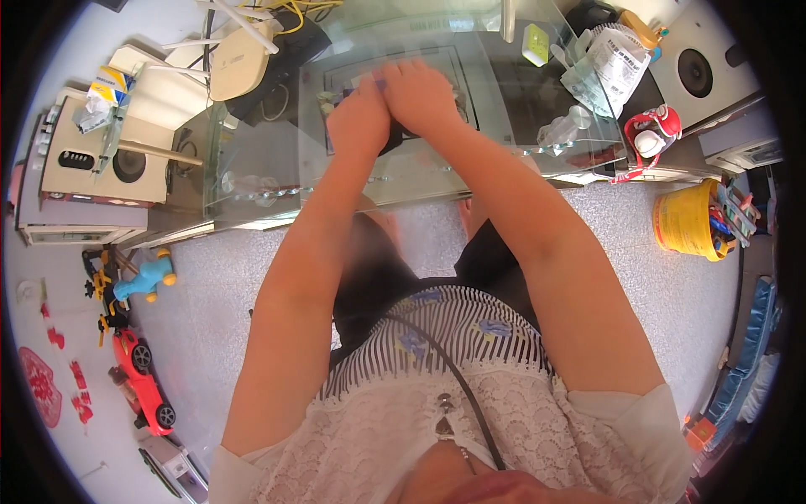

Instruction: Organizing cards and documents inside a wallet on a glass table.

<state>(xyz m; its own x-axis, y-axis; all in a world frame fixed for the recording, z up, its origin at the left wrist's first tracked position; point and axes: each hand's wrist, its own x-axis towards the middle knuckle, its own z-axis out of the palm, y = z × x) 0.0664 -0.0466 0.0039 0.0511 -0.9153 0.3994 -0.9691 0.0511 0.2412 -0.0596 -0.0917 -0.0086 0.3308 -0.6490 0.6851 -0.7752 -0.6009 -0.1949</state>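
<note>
My left hand (pixel 360 120) and my right hand (pixel 418 93) are side by side, knuckles up and fingers curled, over a glass shelf (pixel 264 179). At the fingers of both hands shows a small bit of a purple and pale thing (pixel 376 80), mostly hidden by them. Whether either hand grips it cannot be told. A flat panel with a dark-lined border (pixel 469 75) lies beneath the hands, partly covered by them.
A white router (pixel 239 66) with antennas and yellow cables stands at left. To the right are a green-and-white box (pixel 535 45), a white printed bag (pixel 614 69) and a red-capped bottle (pixel 661 129). Speakers (pixel 695 72) flank the shelf. A yellow bucket (pixel 686 220) and a toy car (pixel 141 381) are on the floor.
</note>
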